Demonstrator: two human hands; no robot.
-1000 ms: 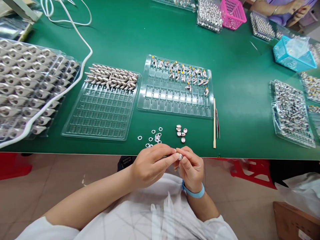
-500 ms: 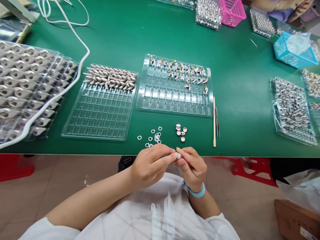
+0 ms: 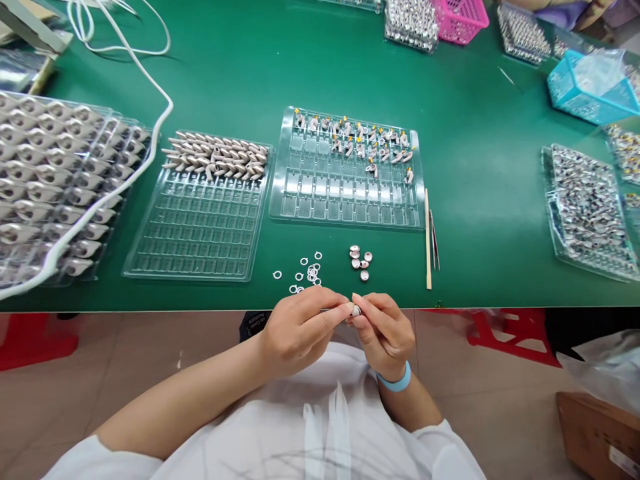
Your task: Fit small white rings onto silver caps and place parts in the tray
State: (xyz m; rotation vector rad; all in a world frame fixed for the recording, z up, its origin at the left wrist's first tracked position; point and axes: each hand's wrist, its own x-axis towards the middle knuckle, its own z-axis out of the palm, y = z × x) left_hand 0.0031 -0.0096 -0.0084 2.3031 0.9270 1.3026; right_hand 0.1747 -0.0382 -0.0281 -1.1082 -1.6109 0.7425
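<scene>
At the table's front edge, my left hand [image 3: 304, 331] and my right hand [image 3: 387, 335] meet, fingertips pinched from both sides on a small rounded white-and-metallic part [image 3: 355, 311]. Fingers cover much of this part, so its exact kind is unclear. Just beyond my left hand lie several thin white rings [image 3: 313, 272], loosely scattered. Several small metallic cups [image 3: 365, 275] are grouped beyond my right hand. Farther off, a clear compartment tray [image 3: 345, 212] carries small curved grey parts with yellow tips [image 3: 360, 148] in its back rows.
A wooden stick [image 3: 428, 240] and tweezers [image 3: 435, 241] lie right of that tray. To the left are another clear tray [image 3: 195, 257] with grey pieces and stacked trays of larger shells [image 3: 43, 173], crossed by a white cable [image 3: 107, 197]. Blue [image 3: 575, 100] and pink [image 3: 463, 23] baskets stand far right.
The camera view has shifted slightly. Both hands keep nearly the same pinch on the small part, and the things on the table stay where they were.
</scene>
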